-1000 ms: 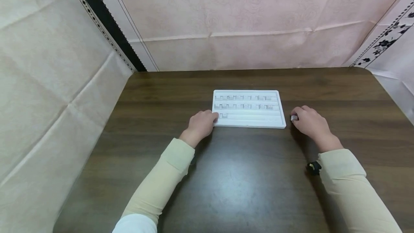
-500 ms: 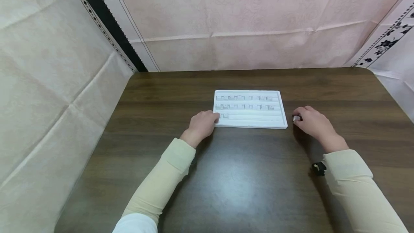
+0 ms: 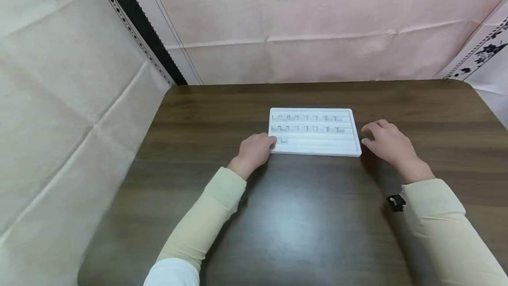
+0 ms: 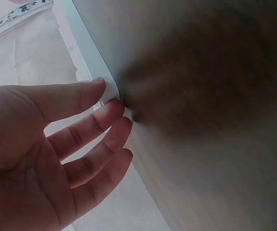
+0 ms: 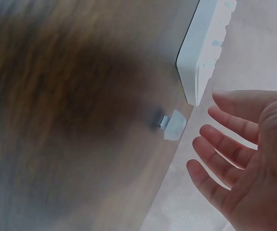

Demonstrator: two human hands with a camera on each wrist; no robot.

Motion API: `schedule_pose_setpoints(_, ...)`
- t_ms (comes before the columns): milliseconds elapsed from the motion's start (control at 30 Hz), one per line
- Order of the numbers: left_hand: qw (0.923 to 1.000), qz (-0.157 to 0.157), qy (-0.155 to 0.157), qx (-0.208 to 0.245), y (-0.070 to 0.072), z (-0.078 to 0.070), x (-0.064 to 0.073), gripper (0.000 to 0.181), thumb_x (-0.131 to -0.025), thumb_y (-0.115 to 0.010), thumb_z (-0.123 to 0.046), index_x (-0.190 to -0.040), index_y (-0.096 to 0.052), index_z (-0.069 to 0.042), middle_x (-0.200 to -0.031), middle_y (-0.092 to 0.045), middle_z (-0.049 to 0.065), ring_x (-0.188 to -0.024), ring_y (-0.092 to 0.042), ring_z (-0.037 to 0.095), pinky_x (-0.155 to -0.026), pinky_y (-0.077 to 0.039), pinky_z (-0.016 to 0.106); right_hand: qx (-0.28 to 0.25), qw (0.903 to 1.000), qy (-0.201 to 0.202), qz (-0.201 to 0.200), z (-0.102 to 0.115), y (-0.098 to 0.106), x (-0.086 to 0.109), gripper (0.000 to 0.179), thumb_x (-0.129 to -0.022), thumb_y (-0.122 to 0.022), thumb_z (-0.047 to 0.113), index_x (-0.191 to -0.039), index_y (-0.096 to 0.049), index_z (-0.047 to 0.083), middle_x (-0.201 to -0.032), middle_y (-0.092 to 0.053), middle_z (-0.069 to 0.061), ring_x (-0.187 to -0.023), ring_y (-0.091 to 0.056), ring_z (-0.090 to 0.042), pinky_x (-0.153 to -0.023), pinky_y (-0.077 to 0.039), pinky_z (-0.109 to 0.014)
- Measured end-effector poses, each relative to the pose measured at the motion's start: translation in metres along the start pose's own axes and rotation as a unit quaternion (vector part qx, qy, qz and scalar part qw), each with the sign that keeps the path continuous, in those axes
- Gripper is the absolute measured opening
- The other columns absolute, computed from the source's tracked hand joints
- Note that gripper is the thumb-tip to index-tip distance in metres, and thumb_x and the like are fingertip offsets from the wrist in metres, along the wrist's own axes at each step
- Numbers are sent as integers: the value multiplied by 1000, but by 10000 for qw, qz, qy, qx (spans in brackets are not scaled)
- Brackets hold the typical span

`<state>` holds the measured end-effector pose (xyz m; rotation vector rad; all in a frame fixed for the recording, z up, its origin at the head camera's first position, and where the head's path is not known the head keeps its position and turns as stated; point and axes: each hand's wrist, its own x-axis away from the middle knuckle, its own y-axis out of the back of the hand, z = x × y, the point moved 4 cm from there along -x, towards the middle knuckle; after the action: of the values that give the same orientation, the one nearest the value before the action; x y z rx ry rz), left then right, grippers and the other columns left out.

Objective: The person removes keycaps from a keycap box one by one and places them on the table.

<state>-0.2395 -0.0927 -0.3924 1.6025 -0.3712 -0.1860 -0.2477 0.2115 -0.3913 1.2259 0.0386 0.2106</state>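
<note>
white, flat rectangular board (image 3: pixel 315 138) on the brown wooden table (image 3: pixel 285 215)
likely light, stiff; best held by its rim (image 3: pixel 317 154). left hand (image 3: pixel 255 150) pinches its near-left corner; right hand (image 3: pixel 386 142), loosely spread, holds nothing near a small white piece (image 5: pixel 175 126).

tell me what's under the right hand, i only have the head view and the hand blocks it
Observer: The right wrist view shows a small white piece on the table.
Operator: is anything touching it
Observer: No, there's a visible gap between it and the fingertips of the right hand.
Operator: and what's hidden below the thumb on the other side
Observer: The left hand's index fingertip, at the near corner of the white board.
</note>
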Motion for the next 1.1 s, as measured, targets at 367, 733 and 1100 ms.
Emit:
schedule_pose_setpoints(367, 10000, 61, 49, 23, 0, 0, -1, 11, -91, -54, -14, -98, -62, -17, -91, -63, 3, -74, -52, 17, -63, -44, 30, -120, 9999, 86, -79, 24, 0, -9, 44, -89, -54, 17, -127, -43, -4, -127, -41, -27, -113, -38, -41, -89, -35, -62)
schedule_pose_setpoints(733, 9999, 77, 54, 66, -1, -1, -1, 12, -91, -54, -14, -100, -62, -17, -92, -63, 3, -74, -52, 16, -62, -43, 27, -61, 9991, 399, -120, 52, -10, -20, 36, -89, -54, 17, -120, -50, 0, -119, -51, -21, -109, -44, -36, -88, -39, -57)
schedule_pose_setpoints(1100, 9999, 116, 87, 9, 0, -1, 1, 14, -92, -54, -15, -102, -63, -18, -91, -62, 2, -73, -51, 16, -60, -41, 26, 32, 9971, 758, -84, 79, -19, -28, 34, -89, -55, 18, -119, -52, 2, -117, -54, -18, -109, -48, -34, -87, -41, -54)
